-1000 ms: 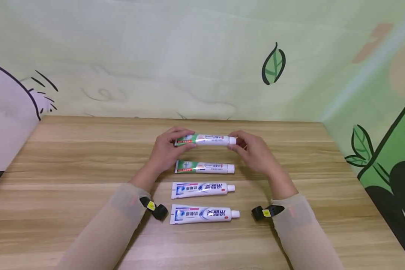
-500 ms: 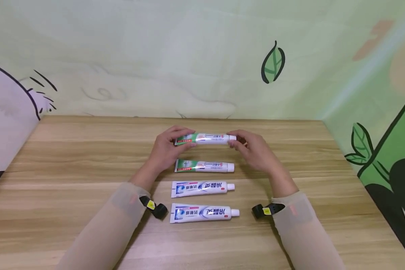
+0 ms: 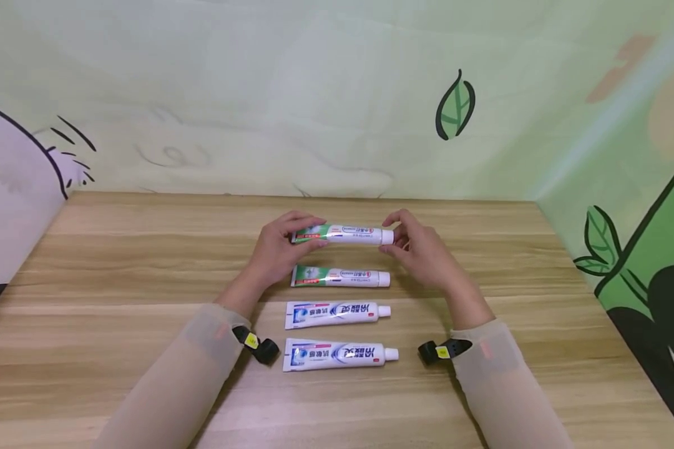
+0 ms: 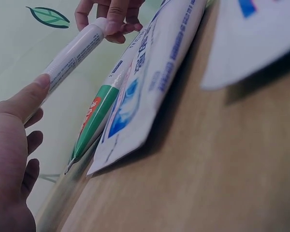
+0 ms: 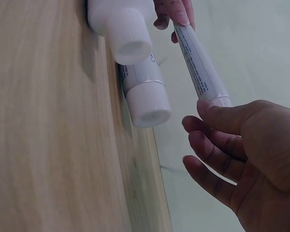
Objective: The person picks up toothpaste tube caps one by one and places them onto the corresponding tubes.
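A green-and-white toothpaste tube is held level above the far part of the table, its white cap pointing right. My left hand grips its green tail end between thumb and fingers. At the other end my right hand has its thumb at the cap and curled fingers about it, the index finger lifted. In the right wrist view the right thumb lies against the cap. A matching green-and-white tube lies on the table just nearer. Two blue-and-white toothpaste tubes, a middle one and a nearest one, lie below it.
The wood-grain table ends at a pale printed backdrop behind the hands. A black wrist camera sits on the left sleeve and another camera on the right, both beside the nearest tube.
The right index finger has lifted off the cap's top side and the right hand has turned slightly. The held tube's cap end dips a little nearer. The left hand keeps its grip.
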A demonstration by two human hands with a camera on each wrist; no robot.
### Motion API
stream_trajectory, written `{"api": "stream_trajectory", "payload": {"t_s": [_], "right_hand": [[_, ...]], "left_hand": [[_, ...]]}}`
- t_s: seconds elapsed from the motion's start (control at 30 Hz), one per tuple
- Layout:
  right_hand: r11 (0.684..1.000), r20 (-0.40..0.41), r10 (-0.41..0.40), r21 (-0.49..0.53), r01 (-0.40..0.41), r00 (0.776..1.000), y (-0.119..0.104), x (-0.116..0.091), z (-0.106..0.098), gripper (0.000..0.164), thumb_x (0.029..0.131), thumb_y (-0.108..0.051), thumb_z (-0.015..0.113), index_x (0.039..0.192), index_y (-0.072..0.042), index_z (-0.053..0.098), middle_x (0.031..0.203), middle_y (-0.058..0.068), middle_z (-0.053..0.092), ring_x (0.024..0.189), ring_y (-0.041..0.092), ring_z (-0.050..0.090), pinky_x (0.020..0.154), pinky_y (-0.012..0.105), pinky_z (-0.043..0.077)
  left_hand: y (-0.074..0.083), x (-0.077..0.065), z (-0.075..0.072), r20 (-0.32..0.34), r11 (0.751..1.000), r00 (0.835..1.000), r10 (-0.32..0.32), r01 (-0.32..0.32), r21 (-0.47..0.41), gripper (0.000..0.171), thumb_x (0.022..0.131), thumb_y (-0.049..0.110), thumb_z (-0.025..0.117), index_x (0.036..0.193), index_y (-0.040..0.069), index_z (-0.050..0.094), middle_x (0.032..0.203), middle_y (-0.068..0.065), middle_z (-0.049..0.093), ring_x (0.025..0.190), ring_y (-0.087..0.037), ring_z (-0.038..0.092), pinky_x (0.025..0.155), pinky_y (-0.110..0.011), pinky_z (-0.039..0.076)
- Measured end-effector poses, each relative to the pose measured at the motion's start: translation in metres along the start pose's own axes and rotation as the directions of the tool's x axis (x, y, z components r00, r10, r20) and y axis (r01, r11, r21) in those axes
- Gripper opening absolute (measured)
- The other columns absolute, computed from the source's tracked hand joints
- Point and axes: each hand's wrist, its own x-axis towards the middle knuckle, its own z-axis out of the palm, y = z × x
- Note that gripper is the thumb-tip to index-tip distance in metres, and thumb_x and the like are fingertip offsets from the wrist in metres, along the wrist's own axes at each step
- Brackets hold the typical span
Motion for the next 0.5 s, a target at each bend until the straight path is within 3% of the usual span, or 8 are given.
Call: {"api": "stream_trajectory", "payload": {"t_s": [0.5], "right_hand": [[1.0, 0.001, -0.029, 0.002, 0.029, 1.0, 0.0047, -0.0004, 0.0004, 0.02, 0.108, -0.022, 0.056, 0.123, -0.01, 0.06, 0.1, 0.009, 0.073, 0.085, 0.023, 0.063, 0.072, 0.033, 0.051]], "left_hand": [[0.0004, -0.0011, 0.0006, -0.016, 1.0, 1.0, 0.006, -0.006, -0.007, 0.043, 0.089, 0.027, 0.083, 0.129, 0.016, 0.073, 0.127, 0.003, 0.068, 0.114, -0.018, 0.062, 0.095, -0.036, 0.052]]}}
